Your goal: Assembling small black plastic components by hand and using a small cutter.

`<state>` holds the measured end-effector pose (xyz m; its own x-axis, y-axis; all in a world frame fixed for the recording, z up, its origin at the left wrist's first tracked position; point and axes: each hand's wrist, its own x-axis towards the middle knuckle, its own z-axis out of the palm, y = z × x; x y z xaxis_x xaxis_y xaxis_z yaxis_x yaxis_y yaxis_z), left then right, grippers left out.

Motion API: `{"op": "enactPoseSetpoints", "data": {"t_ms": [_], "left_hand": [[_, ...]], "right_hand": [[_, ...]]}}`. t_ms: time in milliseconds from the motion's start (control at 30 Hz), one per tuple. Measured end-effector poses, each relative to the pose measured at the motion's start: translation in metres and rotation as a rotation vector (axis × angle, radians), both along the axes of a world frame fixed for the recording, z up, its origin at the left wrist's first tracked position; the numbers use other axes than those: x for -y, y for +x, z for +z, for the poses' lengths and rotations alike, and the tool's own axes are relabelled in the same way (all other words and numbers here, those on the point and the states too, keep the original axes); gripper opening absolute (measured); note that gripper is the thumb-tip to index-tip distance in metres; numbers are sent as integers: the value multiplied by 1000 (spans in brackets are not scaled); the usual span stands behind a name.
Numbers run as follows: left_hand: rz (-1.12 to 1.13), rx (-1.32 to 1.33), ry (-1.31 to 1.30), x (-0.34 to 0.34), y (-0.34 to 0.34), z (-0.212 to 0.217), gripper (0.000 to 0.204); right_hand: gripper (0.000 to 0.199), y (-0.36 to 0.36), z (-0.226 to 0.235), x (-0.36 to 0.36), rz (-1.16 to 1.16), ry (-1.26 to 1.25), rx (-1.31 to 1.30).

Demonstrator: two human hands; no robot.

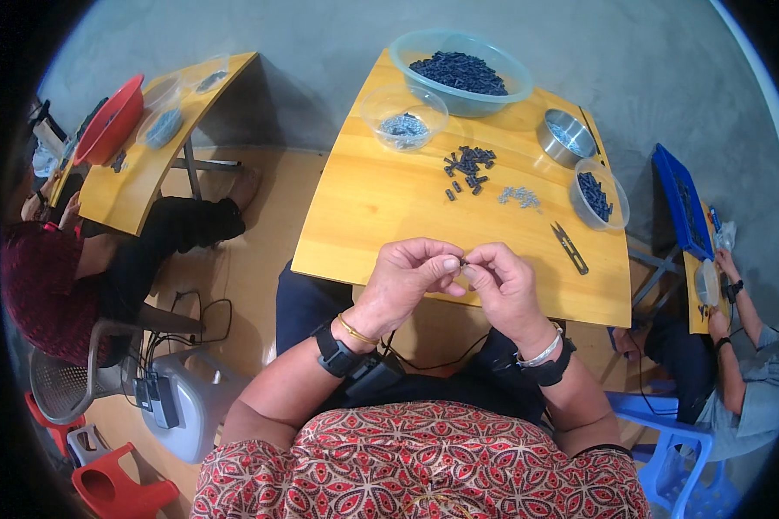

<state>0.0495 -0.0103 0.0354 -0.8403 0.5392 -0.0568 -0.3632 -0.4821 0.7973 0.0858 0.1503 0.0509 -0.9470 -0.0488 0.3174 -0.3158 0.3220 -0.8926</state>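
Observation:
My left hand [418, 269] and my right hand [500, 281] meet above the near edge of the yellow table [363, 225]. Between their fingertips they pinch a small dark part [464, 262], mostly covered by thumbs and fingers. Beyond them lies a loose pile of short black cylindrical parts [470, 164]. To its right is a scatter of small silvery pieces [519, 197]. A pair of dark thread snips [570, 249] rests on the table to the right of my right hand.
At the back stands a large pale-blue basin [519, 82] heaped with black parts. A clear bowl [437, 121], a steel bowl [552, 145] and a clear tub [619, 216] hold small pieces. People work at tables on both sides, near a red basin [117, 121] and a blue tray [679, 199].

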Motion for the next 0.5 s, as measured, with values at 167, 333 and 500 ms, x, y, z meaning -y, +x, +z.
{"op": "enactPoseSetpoints", "data": {"t_ms": [167,333,500], "left_hand": [[-7,-48,-72,-8,-3,-4,15],[139,-412,-419,-26,-10,-26,9],[231,-840,-721,-37,-21,-37,10]], "right_hand": [[6,-3,-17,-6,-51,18,-61],[11,-12,-33,-19,-95,282,-212],[11,-21,-50,-27,-106,419,-301]]}}
